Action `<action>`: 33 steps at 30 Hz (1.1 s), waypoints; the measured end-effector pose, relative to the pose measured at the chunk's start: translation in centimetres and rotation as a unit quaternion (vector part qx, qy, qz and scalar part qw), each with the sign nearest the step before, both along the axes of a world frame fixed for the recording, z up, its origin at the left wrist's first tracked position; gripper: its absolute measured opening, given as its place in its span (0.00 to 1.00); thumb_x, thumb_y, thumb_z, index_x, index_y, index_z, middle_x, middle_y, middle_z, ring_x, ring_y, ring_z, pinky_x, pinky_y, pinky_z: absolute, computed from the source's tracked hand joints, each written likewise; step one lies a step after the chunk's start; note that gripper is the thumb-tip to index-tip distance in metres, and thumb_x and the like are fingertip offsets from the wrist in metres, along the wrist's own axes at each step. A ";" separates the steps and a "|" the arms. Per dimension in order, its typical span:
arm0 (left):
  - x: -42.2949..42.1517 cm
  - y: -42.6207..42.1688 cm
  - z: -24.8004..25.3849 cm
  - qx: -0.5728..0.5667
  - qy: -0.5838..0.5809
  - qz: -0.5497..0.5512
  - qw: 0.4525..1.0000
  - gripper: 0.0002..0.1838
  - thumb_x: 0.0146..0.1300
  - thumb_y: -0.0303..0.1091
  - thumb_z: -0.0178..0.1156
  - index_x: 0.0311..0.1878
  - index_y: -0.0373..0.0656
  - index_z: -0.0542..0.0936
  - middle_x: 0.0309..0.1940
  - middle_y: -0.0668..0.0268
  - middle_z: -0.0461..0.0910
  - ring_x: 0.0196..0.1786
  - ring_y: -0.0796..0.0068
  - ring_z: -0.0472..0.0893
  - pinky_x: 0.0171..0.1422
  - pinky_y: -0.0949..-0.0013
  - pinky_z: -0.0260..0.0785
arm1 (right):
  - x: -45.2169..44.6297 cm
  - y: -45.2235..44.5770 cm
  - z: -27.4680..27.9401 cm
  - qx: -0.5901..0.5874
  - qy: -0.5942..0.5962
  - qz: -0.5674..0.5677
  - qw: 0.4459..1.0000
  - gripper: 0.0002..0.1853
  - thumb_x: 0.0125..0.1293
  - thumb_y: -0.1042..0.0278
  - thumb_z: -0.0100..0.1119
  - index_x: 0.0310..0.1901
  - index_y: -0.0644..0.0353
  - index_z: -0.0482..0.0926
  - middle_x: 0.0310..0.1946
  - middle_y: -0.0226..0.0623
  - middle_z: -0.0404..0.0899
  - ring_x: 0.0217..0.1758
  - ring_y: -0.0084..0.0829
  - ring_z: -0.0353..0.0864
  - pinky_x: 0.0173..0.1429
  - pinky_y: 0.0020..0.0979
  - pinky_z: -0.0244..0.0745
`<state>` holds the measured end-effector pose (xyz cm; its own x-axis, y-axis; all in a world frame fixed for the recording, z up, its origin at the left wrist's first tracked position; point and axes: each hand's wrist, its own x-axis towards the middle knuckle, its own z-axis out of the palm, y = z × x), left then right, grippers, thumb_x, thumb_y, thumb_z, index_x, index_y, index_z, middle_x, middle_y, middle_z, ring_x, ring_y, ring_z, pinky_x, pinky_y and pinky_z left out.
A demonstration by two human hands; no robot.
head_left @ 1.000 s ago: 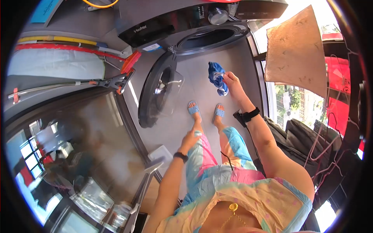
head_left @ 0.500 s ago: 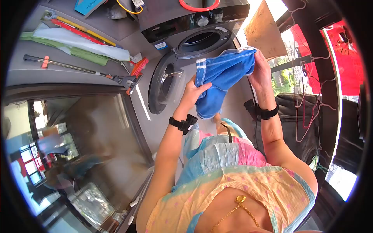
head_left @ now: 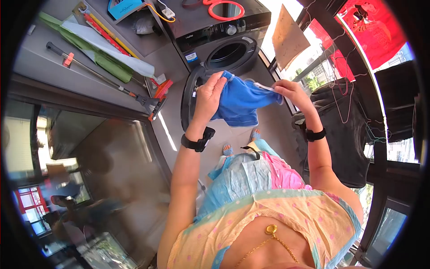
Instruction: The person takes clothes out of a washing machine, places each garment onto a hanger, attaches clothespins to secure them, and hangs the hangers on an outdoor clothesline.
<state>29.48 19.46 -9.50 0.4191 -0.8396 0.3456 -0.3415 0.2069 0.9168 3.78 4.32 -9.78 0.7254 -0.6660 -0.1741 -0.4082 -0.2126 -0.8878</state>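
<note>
Stretched between my two hands is a piece of blue cloth clothing with pale stitching along its top edge, by its shape a pair of blue shorts point(head_left: 242, 103). My left hand point(head_left: 208, 96) is closed on its upper left corner. On the other side my right hand point(head_left: 292, 93) pinches the top right end, where a whitish strip shows. The fabric hangs down between them, above the floor and my feet. Behind it stands a dark front-loading washing machine point(head_left: 201, 42), its round door point(head_left: 190, 92) swung open to the left and partly hidden by my left hand.
Along the left wall lean a mop point(head_left: 103, 78), an orange brush point(head_left: 163, 88) and rolled green and white sheets point(head_left: 85, 47). Wire hangers point(head_left: 342, 89) and dark clothing point(head_left: 340, 134) hang at the right. A red ring-shaped item point(head_left: 210, 15) lies on the washer. Left is a glass door point(head_left: 103, 179).
My left hand has moved up and left, my right hand down a little. The blue shorts now hang wider and flatter between them. The view has shifted slightly.
</note>
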 end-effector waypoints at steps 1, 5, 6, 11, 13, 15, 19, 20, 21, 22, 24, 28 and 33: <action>-0.5 0.2 0.4 -0.018 -0.034 -0.040 0.998 0.12 0.66 0.34 0.57 0.48 0.39 0.78 0.27 0.63 0.81 0.27 0.80 0.77 0.33 0.76 0.69 | 0.6 1.8 1.6 -0.038 0.045 -0.023 0.998 0.23 0.64 0.58 0.57 0.57 0.59 0.71 0.47 0.39 0.78 0.51 0.33 0.77 0.54 0.31 0.71; -3.7 1.4 3.0 -0.027 -0.142 -0.185 0.972 0.12 0.63 0.31 0.60 0.48 0.38 0.78 0.33 0.54 0.82 0.31 0.71 0.82 0.37 0.72 0.73 | 2.6 5.3 5.9 -0.168 -0.133 0.191 0.958 0.38 0.50 0.72 0.67 0.64 0.56 0.64 0.69 0.37 0.56 0.73 0.36 0.52 0.72 0.37 0.51; -4.3 1.9 3.6 -0.012 -0.137 -0.196 0.971 0.12 0.62 0.31 0.60 0.48 0.38 0.78 0.31 0.57 0.82 0.30 0.73 0.81 0.36 0.73 0.72 | 2.7 6.3 5.9 -0.149 -0.105 0.217 0.959 0.32 0.50 0.72 0.66 0.59 0.60 0.68 0.66 0.41 0.60 0.70 0.39 0.58 0.71 0.35 0.53; -4.7 4.2 4.9 0.136 -0.013 -0.268 0.954 0.16 0.63 0.36 0.60 0.51 0.39 0.77 0.30 0.62 0.82 0.31 0.76 0.81 0.35 0.75 0.72 | 0.7 6.5 6.1 -0.055 -0.182 0.193 0.963 0.10 0.53 0.72 0.63 0.31 0.68 0.74 0.25 0.37 0.74 0.34 0.31 0.76 0.43 0.31 0.69; -4.3 4.7 1.7 0.211 0.049 -0.339 0.915 0.19 0.64 0.42 0.58 0.51 0.38 0.76 0.31 0.63 0.81 0.33 0.79 0.80 0.37 0.77 0.71 | -1.1 6.1 6.6 0.050 -0.277 0.185 0.941 0.06 0.54 0.73 0.61 0.31 0.66 0.76 0.26 0.29 0.75 0.30 0.21 0.74 0.38 0.25 0.69; -4.8 4.7 -1.5 0.328 0.139 -0.362 0.861 0.22 0.65 0.46 0.55 0.52 0.36 0.74 0.33 0.63 0.81 0.36 0.78 0.80 0.40 0.75 0.71 | -3.0 6.1 7.6 0.154 -0.328 0.122 0.924 0.05 0.53 0.75 0.61 0.30 0.66 0.76 0.26 0.26 0.74 0.31 0.17 0.73 0.39 0.23 0.68; -8.0 5.0 -8.9 0.428 0.002 -0.375 0.823 0.27 0.65 0.51 0.54 0.54 0.34 0.71 0.36 0.56 0.82 0.40 0.65 0.82 0.45 0.66 0.72 | -7.4 5.6 8.0 0.173 -0.253 0.123 0.944 0.07 0.52 0.74 0.62 0.30 0.68 0.76 0.25 0.29 0.73 0.32 0.22 0.72 0.37 0.24 0.66; -8.7 5.2 -10.7 0.391 -0.128 -0.389 0.825 0.28 0.64 0.51 0.55 0.55 0.34 0.69 0.36 0.54 0.82 0.40 0.61 0.82 0.46 0.64 0.72 | -8.2 5.5 8.0 0.143 -0.208 0.148 0.956 0.07 0.53 0.74 0.62 0.31 0.68 0.76 0.25 0.29 0.73 0.31 0.21 0.72 0.37 0.24 0.66; -9.8 5.1 -11.1 0.405 -0.157 -0.402 0.806 0.33 0.60 0.51 0.59 0.58 0.35 0.64 0.38 0.48 0.81 0.42 0.49 0.81 0.46 0.57 0.72 | -8.7 5.6 7.7 0.109 -0.179 0.186 0.960 0.07 0.54 0.73 0.62 0.32 0.67 0.77 0.24 0.30 0.74 0.31 0.20 0.72 0.37 0.24 0.67; -10.7 4.5 -11.5 0.430 -0.219 -0.342 0.807 0.34 0.59 0.50 0.61 0.59 0.35 0.63 0.38 0.47 0.81 0.42 0.49 0.81 0.46 0.56 0.72 | -9.2 5.9 7.6 0.092 -0.151 0.217 0.960 0.07 0.55 0.71 0.61 0.32 0.67 0.78 0.25 0.33 0.76 0.31 0.22 0.75 0.37 0.26 0.68; -12.4 4.1 -12.0 0.471 -0.333 -0.216 0.788 0.37 0.56 0.48 0.64 0.60 0.35 0.60 0.38 0.45 0.80 0.43 0.48 0.80 0.45 0.54 0.72 | -10.5 6.1 7.3 0.024 -0.092 0.251 0.963 0.09 0.56 0.67 0.61 0.31 0.66 0.79 0.26 0.38 0.77 0.31 0.30 0.77 0.38 0.30 0.70; -12.0 2.5 -15.0 0.414 -0.373 -0.080 0.827 0.36 0.54 0.40 0.65 0.60 0.37 0.58 0.30 0.47 0.80 0.37 0.44 0.80 0.42 0.50 0.71 | -12.8 5.7 6.4 -0.142 -0.051 0.296 0.943 0.12 0.57 0.63 0.61 0.28 0.66 0.78 0.25 0.42 0.76 0.30 0.39 0.76 0.36 0.35 0.69; -10.6 1.0 -15.4 0.512 -0.232 -0.109 0.820 0.12 0.56 0.37 0.61 0.31 0.35 0.82 0.39 0.55 0.82 0.44 0.51 0.80 0.46 0.60 0.70 | -15.3 6.9 4.6 -0.260 0.078 0.248 0.930 0.12 0.58 0.60 0.60 0.31 0.63 0.79 0.21 0.40 0.75 0.27 0.39 0.76 0.40 0.38 0.65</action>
<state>18.84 20.44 -24.93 0.2427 -0.8267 -0.5075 -0.7602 -0.4871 0.4300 -11.54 11.18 -5.23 0.9586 -0.2799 -0.0519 -0.2613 -0.7930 -0.5503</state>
